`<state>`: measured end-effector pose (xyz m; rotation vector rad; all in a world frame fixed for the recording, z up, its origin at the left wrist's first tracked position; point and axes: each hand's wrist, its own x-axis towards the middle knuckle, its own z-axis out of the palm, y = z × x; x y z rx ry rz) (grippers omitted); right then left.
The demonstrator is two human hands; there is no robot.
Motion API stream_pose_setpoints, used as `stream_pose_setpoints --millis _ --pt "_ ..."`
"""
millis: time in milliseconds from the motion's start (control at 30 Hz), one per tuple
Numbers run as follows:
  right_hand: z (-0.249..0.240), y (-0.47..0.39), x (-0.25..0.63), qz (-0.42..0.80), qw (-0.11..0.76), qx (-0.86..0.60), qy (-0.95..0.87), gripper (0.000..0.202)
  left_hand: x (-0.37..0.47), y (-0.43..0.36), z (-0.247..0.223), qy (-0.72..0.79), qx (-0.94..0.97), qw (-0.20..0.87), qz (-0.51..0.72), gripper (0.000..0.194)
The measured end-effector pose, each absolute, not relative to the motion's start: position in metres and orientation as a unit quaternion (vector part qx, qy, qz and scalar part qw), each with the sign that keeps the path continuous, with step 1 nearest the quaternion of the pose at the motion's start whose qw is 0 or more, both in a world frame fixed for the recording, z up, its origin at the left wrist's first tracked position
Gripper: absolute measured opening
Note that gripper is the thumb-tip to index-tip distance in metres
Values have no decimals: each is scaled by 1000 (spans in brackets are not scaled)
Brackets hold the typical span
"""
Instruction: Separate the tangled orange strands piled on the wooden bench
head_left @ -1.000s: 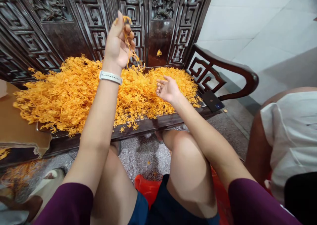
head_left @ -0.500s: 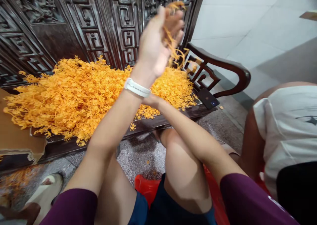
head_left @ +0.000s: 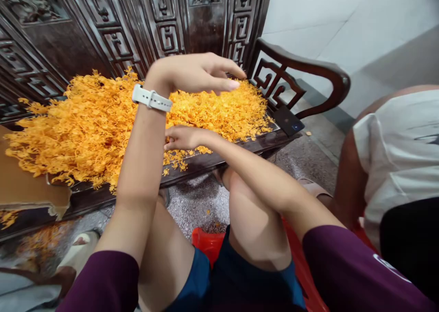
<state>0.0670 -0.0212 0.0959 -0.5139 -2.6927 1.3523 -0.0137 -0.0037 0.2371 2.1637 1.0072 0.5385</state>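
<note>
I note bright-orange, thin-stemmed, frilly-ended pieces (head_left: 91, 131) tangled loosely. Left hand (head_left: 200, 74): grip slack, seemingly empty. Right hand (head_left: 185, 138): partly hidden, grip I cannot tell.

No legible text or numbers.

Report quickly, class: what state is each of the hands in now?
Left hand: open, over the orange pile, nothing visible in it.
Right hand: cannot be told; it is partly hidden behind the left forearm.
</note>
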Motion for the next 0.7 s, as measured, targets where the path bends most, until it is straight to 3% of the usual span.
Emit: stream_pose_setpoints --millis 167,300,400,533,600,700 --pt "81 11 80 336 85 -261 -901 13 -97 42 189 628 743 183 144 28" --pt "61 43 94 327 122 -333 -876 7 -128 55 135 658 715 198 128 42" --pt "50 62 101 388 236 -376 -808 4 -127 58 103 641 714 230 162 40" --pt "47 73 101 417 377 -387 -731 34 -122 63 89 607 727 221 234 18" --pt "49 71 98 400 378 -361 -752 46 -119 64 97 583 721 216 305 18" --pt "48 63 91 392 304 -341 -799 60 -112 57 120 550 692 214 416 18"
